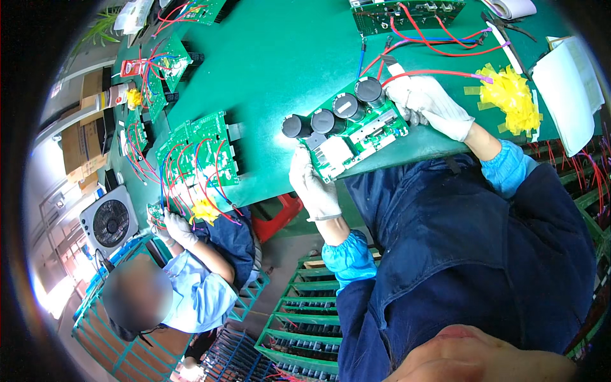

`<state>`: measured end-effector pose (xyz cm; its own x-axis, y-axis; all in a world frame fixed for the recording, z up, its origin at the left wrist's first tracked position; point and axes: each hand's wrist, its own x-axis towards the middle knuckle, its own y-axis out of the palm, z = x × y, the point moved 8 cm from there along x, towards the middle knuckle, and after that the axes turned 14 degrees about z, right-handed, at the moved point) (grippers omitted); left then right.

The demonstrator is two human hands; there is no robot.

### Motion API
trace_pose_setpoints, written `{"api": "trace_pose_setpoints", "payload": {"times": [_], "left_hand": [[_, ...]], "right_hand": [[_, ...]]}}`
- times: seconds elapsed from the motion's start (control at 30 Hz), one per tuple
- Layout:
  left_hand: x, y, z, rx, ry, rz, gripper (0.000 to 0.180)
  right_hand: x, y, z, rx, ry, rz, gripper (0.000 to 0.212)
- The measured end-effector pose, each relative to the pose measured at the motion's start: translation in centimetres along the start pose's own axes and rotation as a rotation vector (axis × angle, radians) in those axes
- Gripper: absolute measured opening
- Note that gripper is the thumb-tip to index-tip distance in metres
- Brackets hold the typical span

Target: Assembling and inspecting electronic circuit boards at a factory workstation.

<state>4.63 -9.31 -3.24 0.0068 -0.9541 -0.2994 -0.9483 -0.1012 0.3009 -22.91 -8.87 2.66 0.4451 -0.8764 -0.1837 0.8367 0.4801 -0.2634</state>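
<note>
A green circuit board is held tilted at the table's front edge. Several large black cylindrical capacitors stand in a row along its far side, and a white block sits at its left end. My left hand, in a white glove, grips the board's left end. My right hand, gloved too, closes around the right end, its fingers partly hidden behind the board. Red and blue wires rise from the board beside the right hand. A longer red wire runs past that hand toward a yellow tape bundle.
Another wired circuit board lies at the far edge. White papers are at the right. On the left, a co-worker's gloved hands are by wired boards. A fan stands beyond; green racks are below.
</note>
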Motion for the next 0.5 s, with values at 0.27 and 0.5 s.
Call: {"api": "trace_pose_setpoints", "payload": {"times": [0.27,0.5], "left_hand": [[0.0,1.2,-0.4,-0.011,-0.072,0.059,0.027],[-0.5,2.0,-1.4,0.214,0.121,0.065,0.031]], "right_hand": [[0.6,-0.1,-2.0,0.13,0.082,-0.025,0.018],[1.1,1.0,-2.6,0.371,-0.051,-0.069,0.043]]}}
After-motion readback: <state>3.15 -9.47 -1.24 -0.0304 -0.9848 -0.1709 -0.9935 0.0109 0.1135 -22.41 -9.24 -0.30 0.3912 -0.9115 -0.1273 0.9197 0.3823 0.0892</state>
